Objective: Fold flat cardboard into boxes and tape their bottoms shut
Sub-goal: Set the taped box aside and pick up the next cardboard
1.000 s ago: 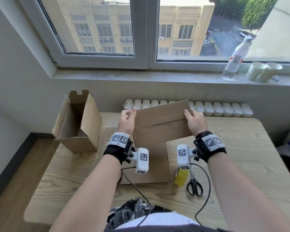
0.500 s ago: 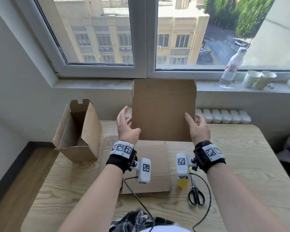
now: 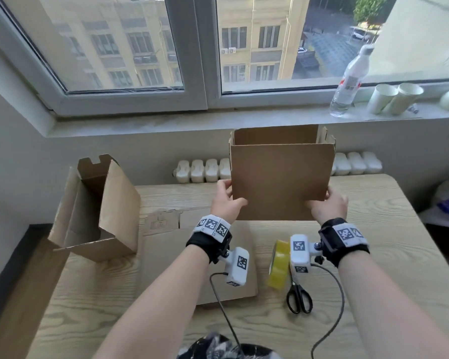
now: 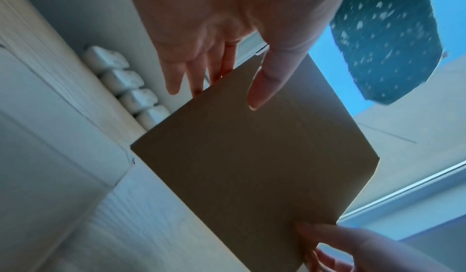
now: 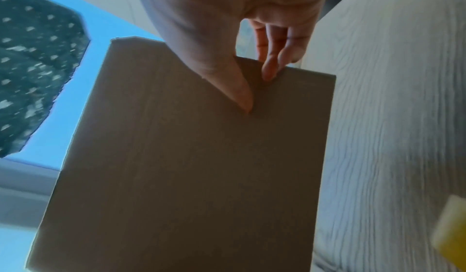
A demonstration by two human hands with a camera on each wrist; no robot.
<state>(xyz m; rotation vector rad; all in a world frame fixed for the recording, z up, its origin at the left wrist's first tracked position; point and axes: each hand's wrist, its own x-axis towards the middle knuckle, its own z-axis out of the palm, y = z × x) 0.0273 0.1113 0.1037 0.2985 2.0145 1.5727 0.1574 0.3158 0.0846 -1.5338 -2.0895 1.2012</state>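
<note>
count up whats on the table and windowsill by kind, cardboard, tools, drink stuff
Cardboard: 3, namely the held box, the opened box at left, and the flat sheet on the table
Tape roll: 1
Scissors: 1
Bottle: 1
Paper cups: 2
Total: 8

Brown cardboard box (image 3: pixel 280 182): opened into a sleeve, upright, held above the surface. Second box (image 3: pixel 99 211): assembled, open-topped, far left. Flat cardboard sheet (image 3: pixel 192 255): lying beneath. Yellow tape roll (image 3: pixel 279 265): standing on edge.
</note>
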